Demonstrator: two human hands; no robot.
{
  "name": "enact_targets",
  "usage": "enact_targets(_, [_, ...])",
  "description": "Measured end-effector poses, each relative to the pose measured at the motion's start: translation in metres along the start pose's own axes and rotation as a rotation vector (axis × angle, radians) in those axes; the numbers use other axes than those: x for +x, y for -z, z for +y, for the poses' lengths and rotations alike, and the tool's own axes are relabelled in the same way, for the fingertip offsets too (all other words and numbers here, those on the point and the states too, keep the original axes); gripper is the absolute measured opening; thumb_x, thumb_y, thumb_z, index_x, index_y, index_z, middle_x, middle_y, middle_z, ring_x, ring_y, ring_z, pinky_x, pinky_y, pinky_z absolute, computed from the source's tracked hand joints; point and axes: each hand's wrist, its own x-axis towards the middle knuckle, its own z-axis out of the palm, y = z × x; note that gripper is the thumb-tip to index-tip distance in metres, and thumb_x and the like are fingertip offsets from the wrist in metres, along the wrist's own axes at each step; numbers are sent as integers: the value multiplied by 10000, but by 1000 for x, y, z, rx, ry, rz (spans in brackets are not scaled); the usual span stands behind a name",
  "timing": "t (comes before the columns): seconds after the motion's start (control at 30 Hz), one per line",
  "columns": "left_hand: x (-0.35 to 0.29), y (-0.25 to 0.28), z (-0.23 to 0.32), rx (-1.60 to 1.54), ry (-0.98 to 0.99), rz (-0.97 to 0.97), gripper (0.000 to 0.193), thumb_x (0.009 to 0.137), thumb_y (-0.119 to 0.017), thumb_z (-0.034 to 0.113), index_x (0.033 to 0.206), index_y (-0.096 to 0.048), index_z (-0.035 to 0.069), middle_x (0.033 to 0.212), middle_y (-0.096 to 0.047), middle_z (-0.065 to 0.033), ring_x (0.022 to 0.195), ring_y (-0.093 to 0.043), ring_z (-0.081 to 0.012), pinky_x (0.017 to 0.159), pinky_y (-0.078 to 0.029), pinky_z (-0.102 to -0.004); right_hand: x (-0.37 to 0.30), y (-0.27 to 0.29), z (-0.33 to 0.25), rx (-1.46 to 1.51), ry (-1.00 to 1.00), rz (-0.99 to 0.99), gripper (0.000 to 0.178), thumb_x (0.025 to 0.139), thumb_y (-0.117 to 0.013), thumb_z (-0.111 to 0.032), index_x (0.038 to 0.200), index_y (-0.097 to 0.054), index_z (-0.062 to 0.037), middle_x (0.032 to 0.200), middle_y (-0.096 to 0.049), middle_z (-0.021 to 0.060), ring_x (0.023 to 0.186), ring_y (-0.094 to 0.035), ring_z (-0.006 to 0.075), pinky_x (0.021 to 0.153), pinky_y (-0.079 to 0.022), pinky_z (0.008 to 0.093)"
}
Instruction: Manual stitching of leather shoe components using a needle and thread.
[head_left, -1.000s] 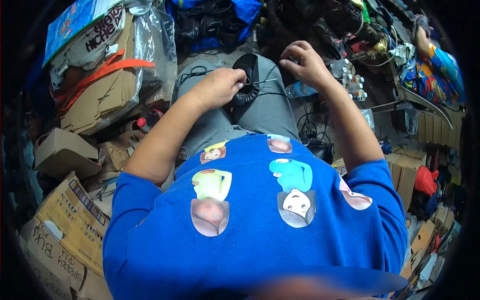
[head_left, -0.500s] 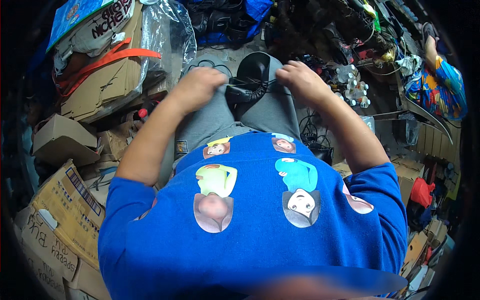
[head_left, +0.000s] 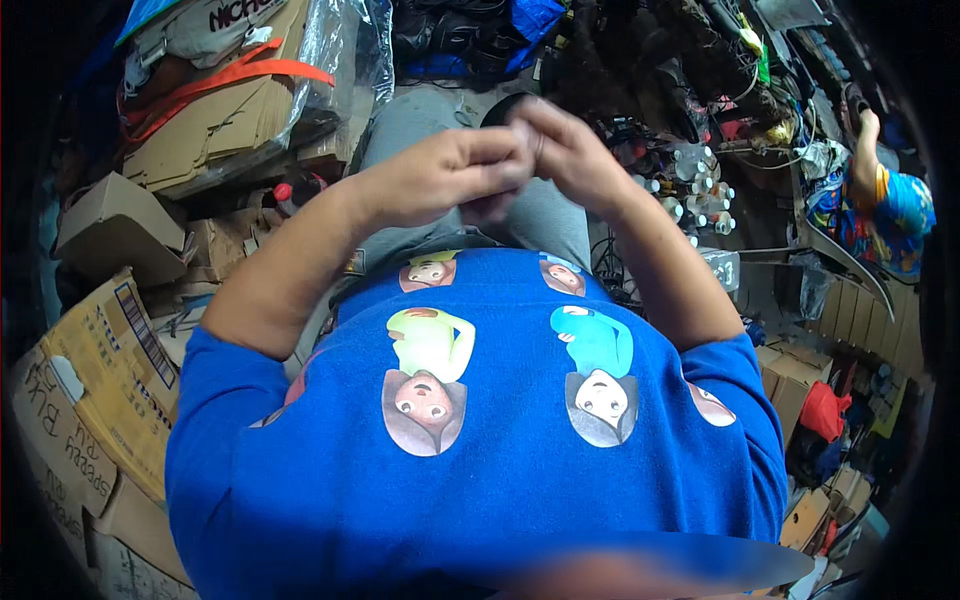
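Lap: grey trousers (head_left: pixel 560 215) are being used as the surface under the grip, with both thighs being stretched away from the body.
Shirt: a blue printed shirt (head_left: pixel 510 400) is being shown on the near side of the grip.
Left of the grip: flat cardboard (head_left: pixel 235 120) is being crossed by an orange strap (head_left: pixel 230 85) and partly covered by clear plastic (head_left: pixel 330 70); nearer the body, an open box (head_left: pixel 125 230) and a yellow box (head_left: pixel 110 360) are being crowded together.
Beyond the grip: a blue bag (head_left: pixel 535 30) is being seen beside dark, heaped things.
Right of the grip: clear bottles (head_left: pixel 700 180) are being kept in a cluster; farther out, another person's bare limb (head_left: pixel 866 165) and bright patterned clothing (head_left: pixel 905 210) are being seen, with wooden slats (head_left: pixel 860 310) below.
Shoe: the black shoe (head_left: pixel 502 108) is being held over the lap, just beyond and under the hands, mostly covered by them.
Shoe's direction: a dark, rounded end is being pointed away from the body; the long axis is being hidden, so its line cannot be told.
Grip: the left hand (head_left: pixel 460 170) and right hand (head_left: pixel 570 155) are being brought together, fingers curled and overlapping; fingertips are being blurred, so whether anything is being pinched cannot be told.
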Motion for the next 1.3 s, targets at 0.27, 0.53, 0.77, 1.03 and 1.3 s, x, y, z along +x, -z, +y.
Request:
enact_targets(0.27, [-219, 154, 63, 1521, 141, 1227, 202, 874, -593, 170, 1027, -667, 60, 1028, -633, -84, 937, -603, -184, 832, -452, -271, -231, 231, 100, -1010, -505, 601, 378, 821, -593, -210, 1190, -576, -130, 1036, -651, 146, 934, -633, 270, 800, -476, 355])
enact_targets(0.53, [-133, 106, -18, 996, 205, 1223, 262, 782, -610, 78, 1037, -666, 68, 1050, -626, -118, 1014, -581, -241, 890, -438, -326, -185, 193, 102, -933, -791, 442, 547, 794, -652, -312, 1314, -483, -299, 970, -671, 139, 839, -656, 241, 749, -483, 340])
enact_targets(0.77, [-1, 36, -61, 988, 23, 448, 251, 817, -633, 129, 1049, -625, 32, 996, -645, -130, 925, -612, -196, 822, -464, -307, -46, 34, 65, -55, -360, 111, 289, 862, -651, -235, 1093, -584, -76, 744, -541, -29, 664, -455, 66, 599, -390, 229])
enact_targets(1.03, [-80, 97, -81, 675, 181, 683, 171, 855, -603, 184, 880, -619, 15, 736, -609, -75, 642, -527, -145, 617, -435, -304, -62, 80, 69, -382, -430, 188, 293, 884, -598, -303, 873, -599, -11, 717, -565, 42, 704, -506, 121, 673, -434, 280])
enact_targets(1.3, [-11, 64, -42, 1070, -182, 631, 460, 800, -660, 182, 1221, -526, 54, 1243, -540, -128, 1132, -521, -232, 943, -413, -361, -52, 92, 63, -663, -185, 220, 274, 898, -540, -126, 1159, -607, -75, 910, -576, 43, 871, -551, 126, 807, -447, 269])
